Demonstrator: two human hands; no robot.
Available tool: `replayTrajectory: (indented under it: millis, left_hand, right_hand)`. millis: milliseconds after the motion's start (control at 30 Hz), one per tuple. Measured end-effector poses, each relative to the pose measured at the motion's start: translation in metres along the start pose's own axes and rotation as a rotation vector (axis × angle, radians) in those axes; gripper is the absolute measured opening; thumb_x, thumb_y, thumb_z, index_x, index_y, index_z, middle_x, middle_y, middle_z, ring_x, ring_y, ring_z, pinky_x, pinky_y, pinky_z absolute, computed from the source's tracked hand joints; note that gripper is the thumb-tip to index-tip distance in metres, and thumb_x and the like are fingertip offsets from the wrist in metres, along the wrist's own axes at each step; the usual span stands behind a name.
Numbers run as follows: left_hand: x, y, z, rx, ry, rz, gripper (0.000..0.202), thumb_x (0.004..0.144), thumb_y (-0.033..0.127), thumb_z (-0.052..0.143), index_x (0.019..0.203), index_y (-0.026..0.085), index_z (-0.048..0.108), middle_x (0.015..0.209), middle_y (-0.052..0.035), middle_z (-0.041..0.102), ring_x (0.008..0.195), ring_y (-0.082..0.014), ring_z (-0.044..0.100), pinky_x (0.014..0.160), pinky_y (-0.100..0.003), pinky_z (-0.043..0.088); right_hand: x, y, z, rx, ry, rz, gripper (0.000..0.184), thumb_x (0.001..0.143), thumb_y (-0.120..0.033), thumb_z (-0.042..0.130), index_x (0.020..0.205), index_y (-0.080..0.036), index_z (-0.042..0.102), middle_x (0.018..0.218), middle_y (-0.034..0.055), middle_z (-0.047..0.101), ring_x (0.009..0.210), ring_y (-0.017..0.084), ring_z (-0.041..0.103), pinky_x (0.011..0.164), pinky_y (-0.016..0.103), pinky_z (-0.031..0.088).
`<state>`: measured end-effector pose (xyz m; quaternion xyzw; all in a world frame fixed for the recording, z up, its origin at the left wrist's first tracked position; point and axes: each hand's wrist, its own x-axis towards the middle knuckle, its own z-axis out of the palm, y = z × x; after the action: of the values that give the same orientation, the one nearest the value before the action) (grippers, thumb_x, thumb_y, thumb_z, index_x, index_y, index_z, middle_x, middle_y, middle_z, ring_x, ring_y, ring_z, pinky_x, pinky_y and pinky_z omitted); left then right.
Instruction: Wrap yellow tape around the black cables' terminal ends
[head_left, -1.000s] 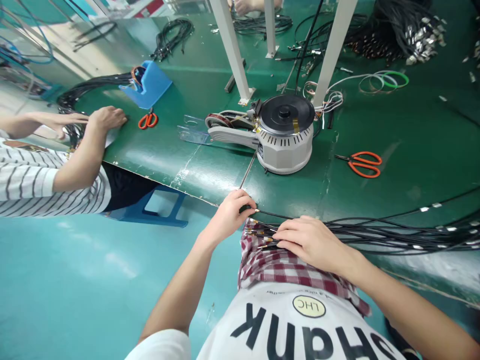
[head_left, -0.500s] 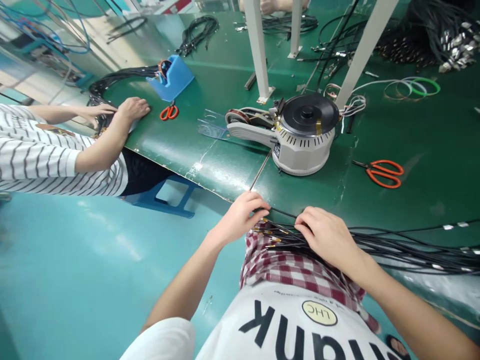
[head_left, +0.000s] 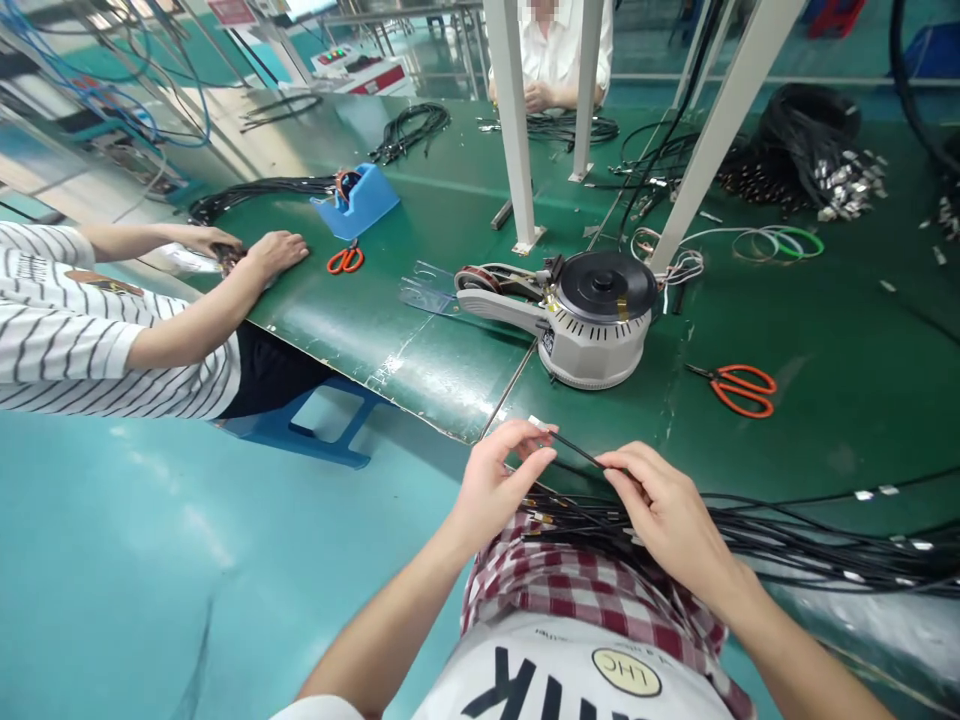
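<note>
Left hand [head_left: 499,482]: thumb and fingertips nearly together, at one end of a black cable [head_left: 576,449]. Right hand [head_left: 666,508]: thumb and forefinger pinched farther along it. Cable: stretched between both hands, above a cable bundle [head_left: 780,535]; presumably light, springy, smooth; best held by its jacket, sparing the tip.

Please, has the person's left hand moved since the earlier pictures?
Yes. The left hand has shifted rightward against the table seam, whose near end it no longer covers.
</note>
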<state>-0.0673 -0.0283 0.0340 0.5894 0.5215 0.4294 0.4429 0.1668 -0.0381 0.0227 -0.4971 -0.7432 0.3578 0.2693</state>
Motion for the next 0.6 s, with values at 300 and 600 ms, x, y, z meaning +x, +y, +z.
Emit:
replayTrajectory:
  millis: [300, 600]
  left_hand:
    - [0.02, 0.019, 0.039, -0.571, -0.216, -0.2, 0.028, 0.095, 0.036, 0.064, 0.11, 0.013, 0.073, 0.083, -0.0072, 0.071, 0.067, -0.0129, 0.061, 0.068, -0.026, 0.05]
    - [0.024, 0.015, 0.043, -0.561, -0.371, -0.162, 0.029, 0.099, 0.035, 0.058, 0.089, 0.011, 0.072, 0.079, -0.0064, 0.066, 0.067, -0.0116, 0.056, 0.066, -0.024, 0.044]
  right_hand:
    - [-0.001, -0.004, -0.013, 0.161, -0.016, 0.085, 0.018, 0.102, -0.034, 0.051, 0.103, -0.026, 0.067, 0.098, 0.0033, 0.066, 0.082, 0.018, 0.06, 0.073, 0.032, 0.046]
    - [0.045, -0.014, -0.019, 0.52, 0.125, 0.134, 0.024, 0.091, -0.045, 0.07, 0.096, -0.022, 0.072, 0.09, 0.0027, 0.065, 0.067, 0.014, 0.059, 0.063, 0.029, 0.047]
